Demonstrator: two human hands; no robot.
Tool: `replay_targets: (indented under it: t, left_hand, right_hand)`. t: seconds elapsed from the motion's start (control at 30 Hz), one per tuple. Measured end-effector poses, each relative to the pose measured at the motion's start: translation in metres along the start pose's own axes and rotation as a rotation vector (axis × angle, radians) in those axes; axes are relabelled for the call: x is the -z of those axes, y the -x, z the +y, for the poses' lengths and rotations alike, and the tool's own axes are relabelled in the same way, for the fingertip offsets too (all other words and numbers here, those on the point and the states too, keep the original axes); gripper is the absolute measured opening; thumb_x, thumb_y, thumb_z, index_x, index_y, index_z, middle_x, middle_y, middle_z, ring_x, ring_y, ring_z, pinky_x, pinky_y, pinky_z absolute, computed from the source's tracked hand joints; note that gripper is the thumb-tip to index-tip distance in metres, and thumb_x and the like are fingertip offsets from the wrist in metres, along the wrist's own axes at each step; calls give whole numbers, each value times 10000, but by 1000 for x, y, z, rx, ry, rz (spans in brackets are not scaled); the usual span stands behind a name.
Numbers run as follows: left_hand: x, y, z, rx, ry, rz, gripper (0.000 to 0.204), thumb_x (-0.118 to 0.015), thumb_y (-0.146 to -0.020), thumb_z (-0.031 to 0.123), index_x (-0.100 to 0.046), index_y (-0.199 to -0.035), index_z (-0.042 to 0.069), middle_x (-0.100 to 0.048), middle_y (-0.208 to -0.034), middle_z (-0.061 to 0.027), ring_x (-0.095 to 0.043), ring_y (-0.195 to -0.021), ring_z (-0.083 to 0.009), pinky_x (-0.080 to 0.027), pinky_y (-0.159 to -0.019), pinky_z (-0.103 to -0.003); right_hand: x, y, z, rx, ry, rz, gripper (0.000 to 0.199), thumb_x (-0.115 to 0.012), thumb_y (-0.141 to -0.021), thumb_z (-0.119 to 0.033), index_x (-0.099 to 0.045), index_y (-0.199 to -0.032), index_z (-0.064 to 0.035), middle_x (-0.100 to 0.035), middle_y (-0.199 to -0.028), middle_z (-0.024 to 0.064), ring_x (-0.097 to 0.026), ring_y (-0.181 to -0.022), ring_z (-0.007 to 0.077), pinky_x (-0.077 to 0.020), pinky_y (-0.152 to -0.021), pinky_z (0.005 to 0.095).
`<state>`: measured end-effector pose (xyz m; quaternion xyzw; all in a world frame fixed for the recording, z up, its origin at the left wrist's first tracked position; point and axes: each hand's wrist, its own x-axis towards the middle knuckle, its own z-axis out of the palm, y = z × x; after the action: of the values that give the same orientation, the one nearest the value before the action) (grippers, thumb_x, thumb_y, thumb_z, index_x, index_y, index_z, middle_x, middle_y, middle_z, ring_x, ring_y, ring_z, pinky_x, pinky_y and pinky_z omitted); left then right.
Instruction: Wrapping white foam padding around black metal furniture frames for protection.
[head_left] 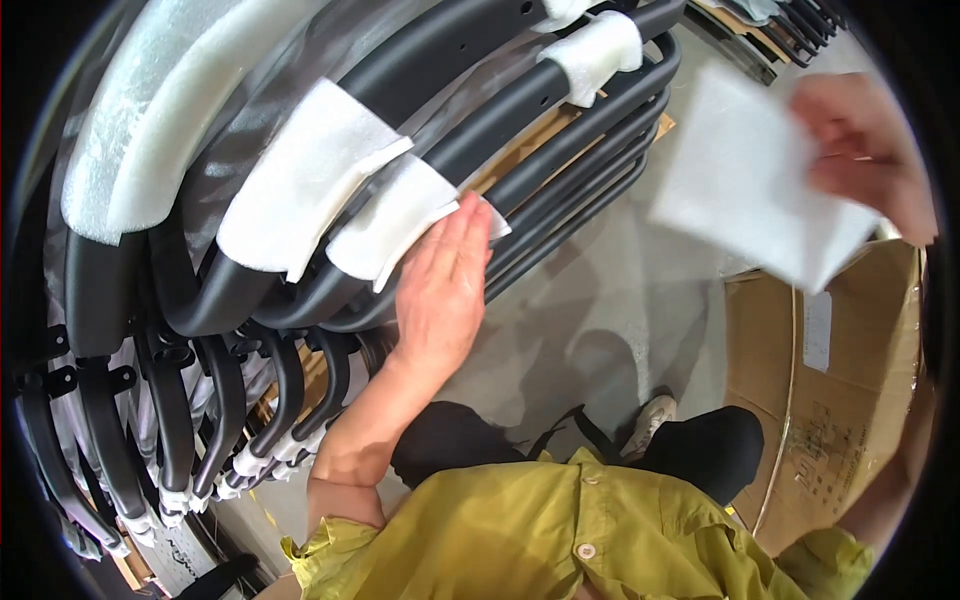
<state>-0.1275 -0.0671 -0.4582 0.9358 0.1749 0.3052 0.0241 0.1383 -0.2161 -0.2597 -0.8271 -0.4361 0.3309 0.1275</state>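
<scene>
My left hand (445, 285) lies flat on a white foam sheet (395, 220) wrapped around one of the stacked black metal tube frames (560, 150). Its fingers are straight and together, pressing the foam's edge against the tube. My right hand (870, 150) is raised at the upper right and pinches a loose white foam sheet (755, 175) by its right edge; the sheet hangs in the air, apart from the frames. More foam wraps (300, 175) cover neighbouring tubes to the left.
A brown cardboard box (850, 390) stands at the right, beside my leg. Black frame legs with white end caps (200, 440) hang at the lower left. Grey concrete floor (610, 320) lies below. More dark frames (780, 30) are stacked at the top right.
</scene>
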Motion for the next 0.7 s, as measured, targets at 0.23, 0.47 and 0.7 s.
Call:
replay_targets:
  t: [0.23,0.47,0.7]
  left_hand:
    - [12,-28,-2,306,-64,-446,558,-577,-762,288,-351,-1198,24,-582,-826,-179,-565,-771,-330,-443,-667,-388]
    - [-15,-61,45,101,-62,-254,532,-549,-790,237,-343,-1166,-77,-425,-1155,-256,-415,-1082,-359,-336,-907,-399]
    - [-83,-121,9,585,66,-334,480,-269,-881,362,-552,-951,-19,-554,-912,-264,-523,-878,-403,-401,-768,-447]
  right_hand:
    - [-104,-123,96,234,-379,-383,198,-588,-713,-59,-565,-894,15,-597,-803,28,-540,-758,121,-423,-719,245]
    - [-185,-182,103,408,-1177,-76,115,-588,-761,-110,-565,-865,-68,-567,-744,-40,-511,-653,46,-402,-588,185]
    - [-195,-202,96,582,-1446,-130,174,-586,-783,-128,-556,-924,-30,-596,-833,11,-551,-739,84,-441,-709,233]
